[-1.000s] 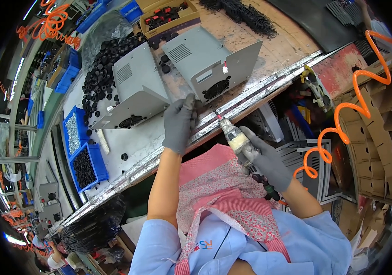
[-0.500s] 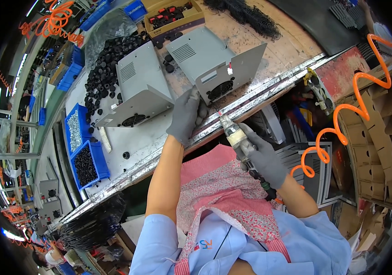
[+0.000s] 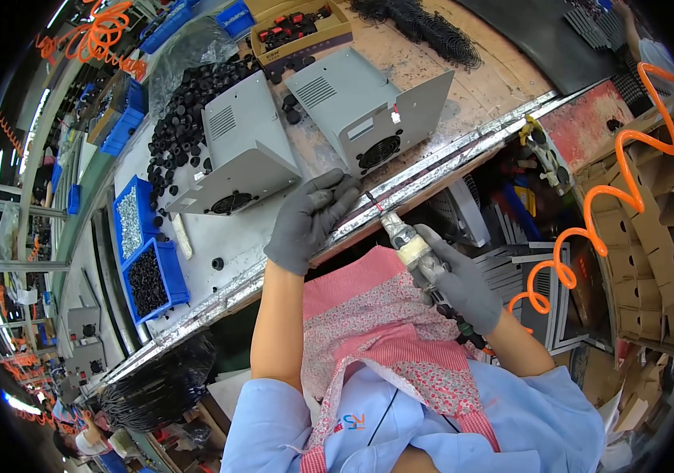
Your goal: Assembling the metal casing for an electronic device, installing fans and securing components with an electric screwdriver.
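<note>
My right hand [image 3: 467, 285], in a grey glove, is wrapped round a pneumatic screwdriver [image 3: 414, 251], whose bit points up and left past the bench edge. A small dark piece shows at the bit's tip, too small to name. Close to that tip is my gloved left hand [image 3: 309, 221], its fingers curled in toward the thumb; what they hold, if anything, is hidden. Just beyond it stands a bent grey metal housing [image 3: 352, 94] with a black fan [image 3: 379, 153] in its near panel. A second such housing [image 3: 246, 130] stands to its left, also with a fan.
Blue bins hold silvery small parts [image 3: 128, 225] and black screws [image 3: 147, 285]. Black round caps [image 3: 187, 118] lie heaped behind the left housing. At the back are a cardboard box [image 3: 305, 49] and black wire guards [image 3: 423, 31]. An orange coiled hose [image 3: 621, 193] hangs at right.
My left hand has drawn back from the right housing's lower corner toward me, its fingers now curled upward. The screwdriver has shifted slightly down and right in my right hand.
</note>
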Motion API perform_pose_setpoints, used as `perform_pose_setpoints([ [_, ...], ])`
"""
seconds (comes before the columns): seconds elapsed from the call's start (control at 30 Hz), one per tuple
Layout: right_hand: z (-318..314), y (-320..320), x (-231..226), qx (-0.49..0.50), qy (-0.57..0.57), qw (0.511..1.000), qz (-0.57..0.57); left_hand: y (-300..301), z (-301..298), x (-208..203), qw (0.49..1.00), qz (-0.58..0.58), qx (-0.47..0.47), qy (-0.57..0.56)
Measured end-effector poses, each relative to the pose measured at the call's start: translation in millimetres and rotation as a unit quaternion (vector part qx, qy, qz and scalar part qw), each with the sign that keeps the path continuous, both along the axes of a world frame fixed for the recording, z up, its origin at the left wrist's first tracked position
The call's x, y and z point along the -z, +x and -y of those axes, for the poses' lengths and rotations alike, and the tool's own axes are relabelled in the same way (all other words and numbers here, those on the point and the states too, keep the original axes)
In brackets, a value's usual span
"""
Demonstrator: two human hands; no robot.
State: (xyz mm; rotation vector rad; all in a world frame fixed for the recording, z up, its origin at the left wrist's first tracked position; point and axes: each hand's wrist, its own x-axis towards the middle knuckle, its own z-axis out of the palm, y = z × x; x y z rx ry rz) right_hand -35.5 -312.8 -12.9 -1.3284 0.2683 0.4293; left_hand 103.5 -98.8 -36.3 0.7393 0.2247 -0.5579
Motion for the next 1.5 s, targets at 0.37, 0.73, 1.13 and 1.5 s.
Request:
perform_pose_setpoints([
  [0.37,-4,-1,-17,-0.038,-0.008,0.999,0.036,-7,-9,19,0.998,0.016,0.048,-0.033],
  [0.73,-5,-3,-24,-0.045,0.001,0.998,0.042,-16,9,5,0.994,0.086,0.070,-0.006],
  [1.13,2,-4,-16,-0.055,0.011,0.998,0.035,-25,16,-2,0.971,0.166,0.071,0.159],
  [1.5,21,11,-6,0.061,-0.018,0.997,0.040,4,19,2,0.897,0.259,-0.036,0.356],
])
